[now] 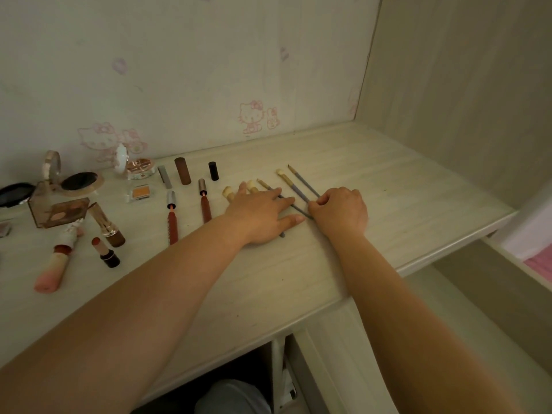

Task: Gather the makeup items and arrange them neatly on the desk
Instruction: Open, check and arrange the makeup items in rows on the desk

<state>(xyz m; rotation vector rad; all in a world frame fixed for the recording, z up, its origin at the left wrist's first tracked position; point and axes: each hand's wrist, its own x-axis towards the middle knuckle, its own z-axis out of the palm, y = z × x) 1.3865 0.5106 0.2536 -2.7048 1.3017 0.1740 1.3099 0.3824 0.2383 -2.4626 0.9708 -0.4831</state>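
Lying flat on the desk (pixel 373 180), the left hand (pixel 263 215) has its fingers straight and spread, pressing down on the handles of several brushes (pixel 239 192) whose pale heads poke out beyond the fingertips. The right hand (pixel 340 212) sits just beside it, fingers curled, pinching the near ends of two thin brushes (pixel 294 182) that lie side by side and point toward the wall (pixel 209 70). One more brush handle runs between the two hands, its tip showing under the left palm.

Left of the brushes, two lip glosses (pixel 188 210) lie open, each wand drawn partly out of its tube, roughly parallel. Behind them stand a brown tube (pixel 182 171), a black cap (pixel 213 170) and a grey stick (pixel 165 176) in a loose row near the wall. Further left the items crowd together: a small orange pan (pixel 140 193), open compacts (pixel 80 180), a palette (pixel 59 215), lipsticks (pixel 106 234) and a pink tube (pixel 52 268) lying at mixed angles.

Right of the right hand the desk surface runs bare to its front edge (pixel 448 252) and to the side panel (pixel 463 100) that closes the corner. Both forearms cross the near edge of the desk.
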